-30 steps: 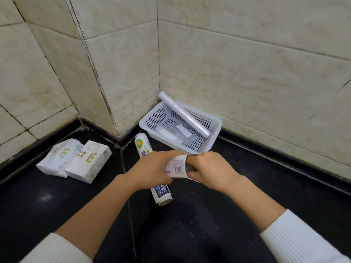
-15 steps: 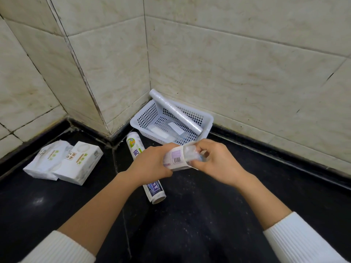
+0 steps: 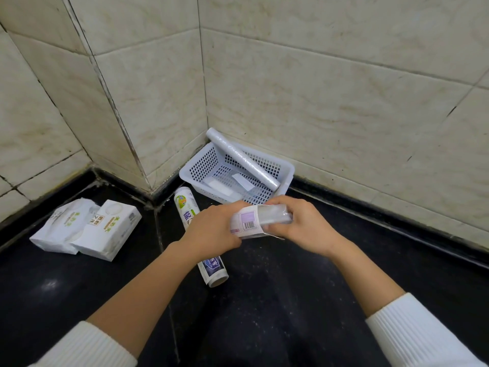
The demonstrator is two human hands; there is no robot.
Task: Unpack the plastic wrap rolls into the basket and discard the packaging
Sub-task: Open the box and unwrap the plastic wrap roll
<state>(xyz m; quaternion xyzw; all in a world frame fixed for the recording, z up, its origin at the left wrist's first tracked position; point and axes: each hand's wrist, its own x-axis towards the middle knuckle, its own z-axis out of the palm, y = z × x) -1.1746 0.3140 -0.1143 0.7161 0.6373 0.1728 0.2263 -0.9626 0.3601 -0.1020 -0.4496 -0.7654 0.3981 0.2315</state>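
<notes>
In front of the white perforated basket [image 3: 289, 172] both hands hold one plastic wrap roll. My left hand [image 3: 214, 229] grips the printed paper packaging [image 3: 244, 221] with a barcode. My right hand [image 3: 304, 225] grips the bare clear roll end [image 3: 272, 214] sticking out of that packaging. An unwrapped roll [image 3: 242, 158] leans diagonally across the basket, one end over the back rim. A packaged roll [image 3: 185, 205] with green and purple print lies on the black floor under my left wrist.
Two white tissue packs [image 3: 87, 229] lie on the black floor at the left. Two white slips [image 3: 242, 181] rest on the basket bottom. Beige tiled walls form a corner behind the basket, with a projecting wall edge to the left.
The bare roll end has slid further out of the packaging to the right as the hands moved apart. The view has shifted a little.
</notes>
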